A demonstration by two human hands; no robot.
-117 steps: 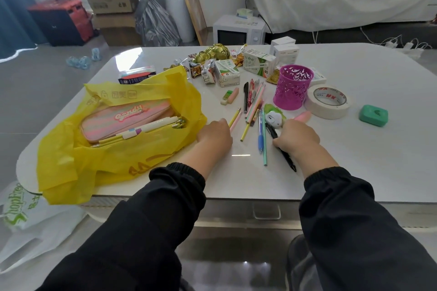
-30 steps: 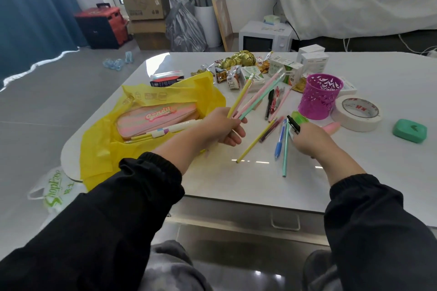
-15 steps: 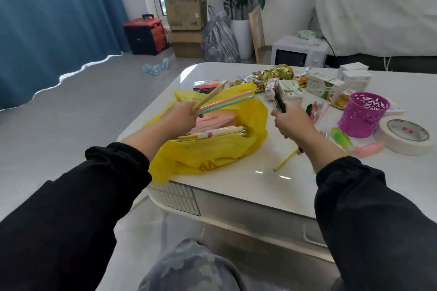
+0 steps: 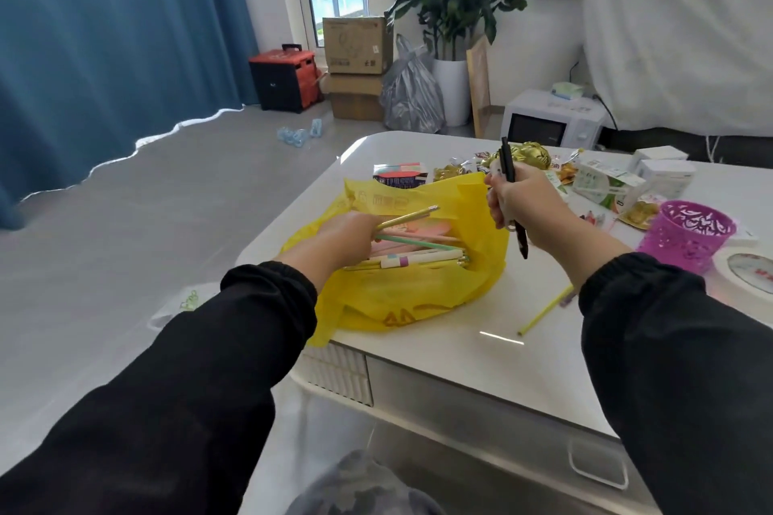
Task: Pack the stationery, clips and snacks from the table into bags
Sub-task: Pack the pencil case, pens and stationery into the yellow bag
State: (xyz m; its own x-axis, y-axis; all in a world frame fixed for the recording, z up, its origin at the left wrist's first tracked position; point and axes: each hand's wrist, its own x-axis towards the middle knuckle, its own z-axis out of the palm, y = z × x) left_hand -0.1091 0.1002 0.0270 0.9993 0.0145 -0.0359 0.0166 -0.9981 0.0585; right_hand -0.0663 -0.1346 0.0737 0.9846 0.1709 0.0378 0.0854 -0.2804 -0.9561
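Gripping a small bunch of pencils (image 4: 408, 217), the left hand (image 4: 343, 236) hangs over the open mouth of the yellow bag (image 4: 418, 301). Its fingers are curled round the near ends, so the tips fan out toward three o'clock, a yellow pencil uppermost and a green one beneath it. The bag lies on the nine o'clock corner of the white table (image 4: 481, 351). Inside it a pink pencil case (image 4: 422, 231) shows partly behind the pencils, and a white pen with a purple band (image 4: 412, 260) lies along the case's near side.

At two o'clock from the bag, the right hand (image 4: 523, 201) is raised above the bag's far edge. Its fingers are clenched round a black pen (image 4: 508, 163) held nearly upright, one end standing above the fist and the other poking out below. Both arms wear black sleeves.

A loose yellow pencil (image 4: 543, 311) lies on the table at four o'clock from the bag, well apart from it. At three o'clock stands a purple pen cup (image 4: 686, 234), with a roll of tape (image 4: 748, 272) just beside it at the frame edge. A small box (image 4: 399, 174) sits at twelve o'clock, just behind the bag. Toward one o'clock are gold-wrapped sweets (image 4: 531, 153), green-and-white cartons (image 4: 606, 184) and white boxes (image 4: 665, 167).

Beyond the table, a white microwave (image 4: 552, 123) sits at twelve o'clock.
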